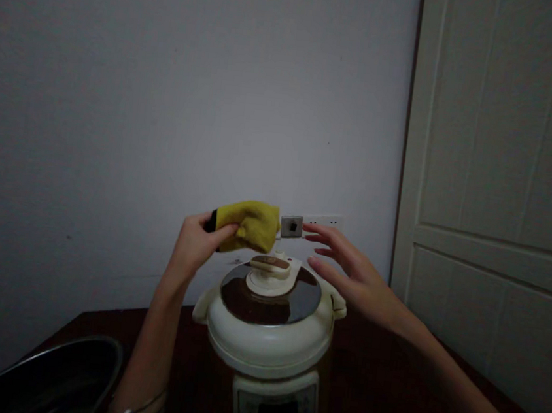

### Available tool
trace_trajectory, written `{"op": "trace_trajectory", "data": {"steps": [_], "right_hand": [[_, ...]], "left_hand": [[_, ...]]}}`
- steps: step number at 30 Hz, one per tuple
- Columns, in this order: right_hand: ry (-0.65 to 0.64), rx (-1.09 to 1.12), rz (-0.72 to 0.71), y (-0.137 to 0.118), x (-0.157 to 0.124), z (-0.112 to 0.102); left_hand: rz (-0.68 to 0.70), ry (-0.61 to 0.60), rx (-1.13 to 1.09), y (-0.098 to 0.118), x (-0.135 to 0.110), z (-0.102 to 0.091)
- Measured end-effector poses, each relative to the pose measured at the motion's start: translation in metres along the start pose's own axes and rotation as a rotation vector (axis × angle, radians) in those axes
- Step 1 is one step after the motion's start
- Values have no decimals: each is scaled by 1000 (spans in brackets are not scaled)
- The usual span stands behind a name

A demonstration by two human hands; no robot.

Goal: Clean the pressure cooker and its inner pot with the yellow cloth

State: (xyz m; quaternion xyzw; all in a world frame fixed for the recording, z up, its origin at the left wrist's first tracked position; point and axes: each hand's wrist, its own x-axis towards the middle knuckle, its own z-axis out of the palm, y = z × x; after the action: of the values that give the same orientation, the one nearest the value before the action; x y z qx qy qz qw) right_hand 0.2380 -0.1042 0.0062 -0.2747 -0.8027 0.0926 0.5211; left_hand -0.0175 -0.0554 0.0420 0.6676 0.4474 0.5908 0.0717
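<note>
My left hand (196,243) pinches a folded yellow cloth (254,225) with a dark edge, holding it up above the left side of an electric pressure cooker (265,353). The cooker stands upright with its lid (237,298) on. On top of the lid sits a cream knob handle (270,268) with a brown inlay. My right hand (348,267) is up at the lid's right side, its fingers apart and nothing in them. Its fingertips overlap the wall sockets in view; I cannot tell whether they touch anything.
A metal basin (115,354) is at the lower left of the dark red table (365,387). Behind the cooker, the pale wall carries a grey switch plate (291,226) and white sockets (331,221). A panelled door (498,157) stands at the right.
</note>
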Motion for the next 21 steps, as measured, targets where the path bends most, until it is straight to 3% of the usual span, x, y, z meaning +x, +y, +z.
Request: {"op": "trace_trajectory", "data": {"steps": [2, 4, 5, 8, 13, 16, 21], "right_hand": [[98, -19, 88, 19, -14, -7], [179, -78, 175, 42, -32, -7], [196, -127, 215, 54, -41, -4], [127, -269, 305, 81, -70, 12], [-56, -335, 422, 93, -98, 34], [-61, -355, 415, 93, -102, 37], [-14, -379, 374, 101, -105, 44]], "left_hand": [[51, 149, 250, -7, 33, -1], [90, 179, 521, -20, 59, 10], [101, 108, 598, -29, 69, 20], [123, -335, 566, -61, 80, 58], [189, -762, 370, -97, 61, 104], [211, -937, 235, -107, 53, 108], [176, -1019, 113, -121, 50, 90]]}}
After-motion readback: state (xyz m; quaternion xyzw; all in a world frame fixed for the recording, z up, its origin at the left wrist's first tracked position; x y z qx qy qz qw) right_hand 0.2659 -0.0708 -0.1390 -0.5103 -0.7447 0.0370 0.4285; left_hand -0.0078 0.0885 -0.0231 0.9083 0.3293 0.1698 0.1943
